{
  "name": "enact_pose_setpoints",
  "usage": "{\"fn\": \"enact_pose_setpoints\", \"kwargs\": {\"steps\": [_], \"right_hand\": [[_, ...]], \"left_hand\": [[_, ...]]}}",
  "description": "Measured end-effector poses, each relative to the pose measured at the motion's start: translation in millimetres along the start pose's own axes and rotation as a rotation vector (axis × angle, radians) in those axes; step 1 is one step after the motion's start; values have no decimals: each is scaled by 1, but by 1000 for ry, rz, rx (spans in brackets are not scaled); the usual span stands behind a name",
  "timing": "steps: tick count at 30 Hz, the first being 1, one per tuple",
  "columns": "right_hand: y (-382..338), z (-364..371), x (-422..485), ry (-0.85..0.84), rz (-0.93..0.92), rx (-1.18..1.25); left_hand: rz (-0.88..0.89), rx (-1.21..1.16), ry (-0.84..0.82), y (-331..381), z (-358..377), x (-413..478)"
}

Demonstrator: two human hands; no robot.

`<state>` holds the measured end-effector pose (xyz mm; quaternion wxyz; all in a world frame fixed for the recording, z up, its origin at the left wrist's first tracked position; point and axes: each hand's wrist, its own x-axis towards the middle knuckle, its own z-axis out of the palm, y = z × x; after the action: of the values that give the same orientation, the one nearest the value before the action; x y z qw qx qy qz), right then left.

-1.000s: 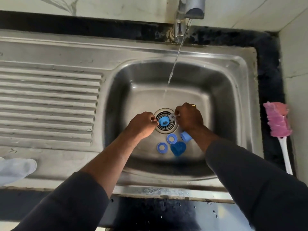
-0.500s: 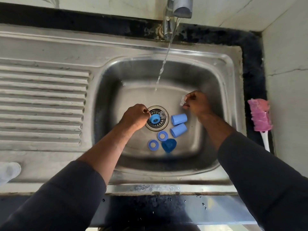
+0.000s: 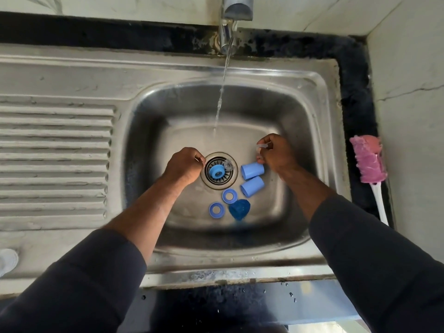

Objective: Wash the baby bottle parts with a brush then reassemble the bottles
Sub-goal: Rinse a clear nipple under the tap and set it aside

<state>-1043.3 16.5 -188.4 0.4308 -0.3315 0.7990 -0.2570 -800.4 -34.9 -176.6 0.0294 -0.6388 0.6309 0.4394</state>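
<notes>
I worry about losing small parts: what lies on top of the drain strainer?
A blue ring and a small clear part lie on the drain strainer. They cover part of the grate; below its slots nothing shows.

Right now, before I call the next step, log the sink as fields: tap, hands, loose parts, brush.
tap: running into the basin
left hand: curled beside the drain, grip unclear
right hand: pinches a small clear part
drain: blue collar sits on it
basin floor: two blue caps on their sides, two flat blue rings, dark blue scrubber
brush: pink, on the counter right of the basin, untouched
</notes>
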Motion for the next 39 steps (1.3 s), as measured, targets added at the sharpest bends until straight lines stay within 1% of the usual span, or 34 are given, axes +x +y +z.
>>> {"fn": "enact_pose_setpoints", "kwargs": {"steps": [2, 5, 9, 12, 14, 16, 18, 20, 21, 22, 24, 25, 27, 31, 34, 37, 39], "right_hand": [[2, 1, -2, 5, -8, -11], [5, -2, -5, 0, -54, -163], [10, -7, -6, 13, -81, -316], [14, -6, -8, -32, -56, -407], [16, -3, -12, -32, -29, -419], [17, -2, -15, -31, 0, -417], [19, -4, -17, -42, 16, -453], [22, -7, -22, -49, 26, -511], [23, -9, -24, -51, 20, -541], [23, -10, -26, -47, -3, -563], [22, -10, -30, -9, -80, -592], [20, -9, -30, 15, -121, -588], [15, -5, -31, 42, -164, -539], [12, 5, -33, 34, -105, -371], [9, 12, -33, 43, -127, -354], [3, 12, -33, 66, -137, -326], [1, 12, -32, 52, -122, -301]], "left_hand": [[6, 15, 5, -1, 4, 1], [11, -5, -7, 3, 12, 3], [-12, -48, -82, 15, 31, 5], [-32, -174, -185, 31, 48, 0], [-65, -306, -257, 44, 62, -6], [-92, -360, -305, 56, 74, -14], [-52, -330, -331, 62, 83, -19], [46, -227, -344, 61, 87, -22], [83, -155, -328, 57, 86, -22], [100, -68, -278, 52, 84, -21], [91, 91, -101, 35, 77, -13], [67, 130, -16, 26, 73, -8], [50, 137, 71, 11, 67, 3], [150, 184, 22, 2, 70, 17], [210, 226, -28, 0, 78, 18], [212, 240, -27, -4, 77, 18], [195, 191, -2, -9, 69, 22]]}}
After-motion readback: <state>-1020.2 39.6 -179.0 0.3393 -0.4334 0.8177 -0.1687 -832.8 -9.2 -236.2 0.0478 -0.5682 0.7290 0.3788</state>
